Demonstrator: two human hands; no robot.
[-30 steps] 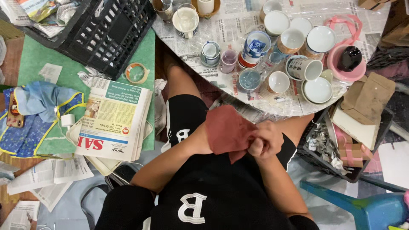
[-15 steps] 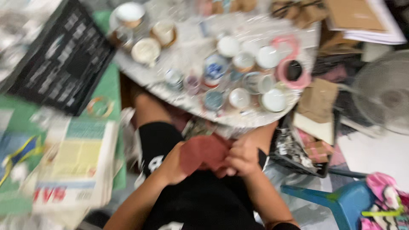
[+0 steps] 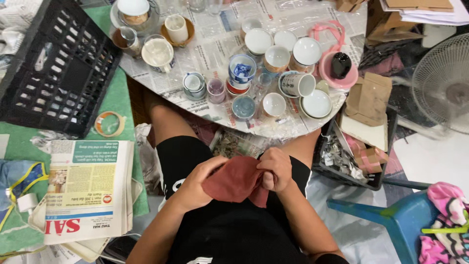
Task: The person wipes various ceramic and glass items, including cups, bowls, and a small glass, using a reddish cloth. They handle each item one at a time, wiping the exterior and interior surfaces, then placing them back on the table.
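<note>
2 hands: left hand [image 3: 195, 183] and right hand [image 3: 276, 168] both clenched on 1 red cloth [image 3: 234, 180], over lap.

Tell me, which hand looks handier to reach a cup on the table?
Probably the right hand: it grips the red cloth nearer the table edge, just below the small white cup. The left hand sits lower.

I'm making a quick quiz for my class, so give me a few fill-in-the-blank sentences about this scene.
1. Both hands, left hand and right hand, hold a ____ cloth.
2. The round table is covered with ____.
3. The black crate lies to the person's ____.
4. The pink bowl holds a ____ object.

Missing words: reddish-brown; newspaper; left; black
</note>
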